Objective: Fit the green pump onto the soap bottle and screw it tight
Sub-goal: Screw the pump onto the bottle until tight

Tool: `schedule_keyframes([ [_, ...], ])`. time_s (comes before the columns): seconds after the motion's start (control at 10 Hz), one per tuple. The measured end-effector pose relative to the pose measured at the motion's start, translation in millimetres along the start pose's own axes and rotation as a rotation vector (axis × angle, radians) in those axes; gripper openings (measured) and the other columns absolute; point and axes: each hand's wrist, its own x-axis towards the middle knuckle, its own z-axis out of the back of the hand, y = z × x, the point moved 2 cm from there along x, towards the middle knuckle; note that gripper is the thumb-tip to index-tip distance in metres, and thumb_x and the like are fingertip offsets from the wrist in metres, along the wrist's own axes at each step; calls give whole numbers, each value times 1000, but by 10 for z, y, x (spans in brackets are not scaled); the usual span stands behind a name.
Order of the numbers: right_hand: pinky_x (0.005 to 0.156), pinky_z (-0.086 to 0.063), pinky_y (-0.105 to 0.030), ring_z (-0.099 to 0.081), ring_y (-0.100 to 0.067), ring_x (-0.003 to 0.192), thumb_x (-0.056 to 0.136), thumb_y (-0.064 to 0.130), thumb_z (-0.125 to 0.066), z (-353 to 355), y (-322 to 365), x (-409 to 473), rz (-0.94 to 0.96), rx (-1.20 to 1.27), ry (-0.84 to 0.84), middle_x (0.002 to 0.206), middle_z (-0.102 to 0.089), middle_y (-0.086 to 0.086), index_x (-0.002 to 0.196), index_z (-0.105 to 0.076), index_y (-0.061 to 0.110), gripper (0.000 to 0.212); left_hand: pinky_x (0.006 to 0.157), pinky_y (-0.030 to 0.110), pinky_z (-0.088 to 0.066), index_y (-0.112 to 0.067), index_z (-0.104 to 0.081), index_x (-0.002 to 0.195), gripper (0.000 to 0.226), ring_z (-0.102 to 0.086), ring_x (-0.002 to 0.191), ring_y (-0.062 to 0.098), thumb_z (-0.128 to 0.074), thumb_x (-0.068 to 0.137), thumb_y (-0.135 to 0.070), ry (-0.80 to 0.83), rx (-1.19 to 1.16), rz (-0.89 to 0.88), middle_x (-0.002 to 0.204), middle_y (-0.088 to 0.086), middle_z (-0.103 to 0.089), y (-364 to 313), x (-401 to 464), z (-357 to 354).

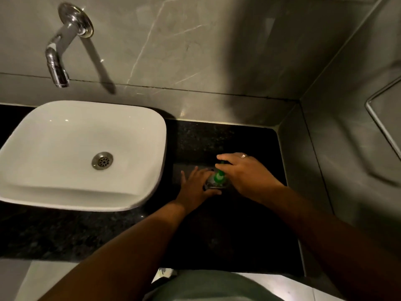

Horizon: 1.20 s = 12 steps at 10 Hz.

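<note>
1. Bottle [213, 184] stood upright on the dark table [238, 224], just right of the white sink [82, 153].
2. Pump [218, 176], green, sat on top of the bottle.
3. Left hand [196, 185] lay against the bottle's sink side, fingers spread, thumb curled round its near side.
4. Right hand [245, 172] curved over the pump from the side away from the sink, fingers loosely together; its actual grip could not be told.
</note>
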Motion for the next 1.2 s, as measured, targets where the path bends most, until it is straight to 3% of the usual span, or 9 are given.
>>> schedule_keyframes([
  [0.1,82,-49,-40,-56,-27,102,87,33,-55,226,67,165,-48,-173,159,116,-60,-3,110,-63,25,26,106,61,14,-42,-41,127,70,-11,143,21,-55,66,-74,3,-12,5,144,-6,-39,27,17,-3],
  [0.2,77,-53,-36,-63,-24,88,83,46,-61,364,107,259,-368,-72,311,94,-69,-3,89,-71,22,27,106,62,13,-44,-41,125,68,-13,142,22,-57,66,-75,-3,-6,0,144,-6,-40,39,28,-20],
  [0.3,73,-57,-35,-67,-22,78,79,38,-73,280,142,219,-753,388,321,84,-73,-8,82,-75,11,27,105,65,11,-42,-43,126,71,-15,142,25,-56,65,-76,-9,10,2,143,-4,-42,38,29,-32],
  [0.4,46,-44,-26,-62,-16,59,82,27,-73,171,220,127,-1022,863,193,76,-70,-12,87,-71,1,26,105,66,9,-41,-43,126,73,-14,142,27,-53,63,-78,-14,24,-6,143,-2,-42,21,29,-7],
  [0.5,38,-35,-17,-54,-7,49,85,26,-70,104,267,54,-1141,1036,127,72,-67,-9,91,-70,1,25,105,66,9,-38,-43,130,73,-9,143,28,-56,67,-74,0,49,-14,146,1,-38,23,33,8],
  [0.7,44,-36,-20,-54,-11,55,85,26,-70,62,293,25,-1134,1077,88,74,-68,-10,88,-72,2,24,105,67,9,-34,-41,134,75,-9,143,28,-58,71,-70,13,79,11,148,3,-36,-10,17,13],
  [1.0,37,-39,-15,-56,-2,47,82,28,-72,-5,214,27,-1100,1040,102,70,-70,-4,83,-72,12,17,103,67,13,-36,-39,135,73,-6,143,30,-58,72,-67,86,41,26,148,3,-34,-30,19,49],
  [1.2,46,-42,-21,-63,-9,61,81,42,-70,5,197,-9,-1057,1029,82,82,-73,-6,89,-68,11,31,103,66,13,-43,-34,133,73,-6,143,29,-56,69,-71,107,34,19,149,-1,-34,9,27,51],
])
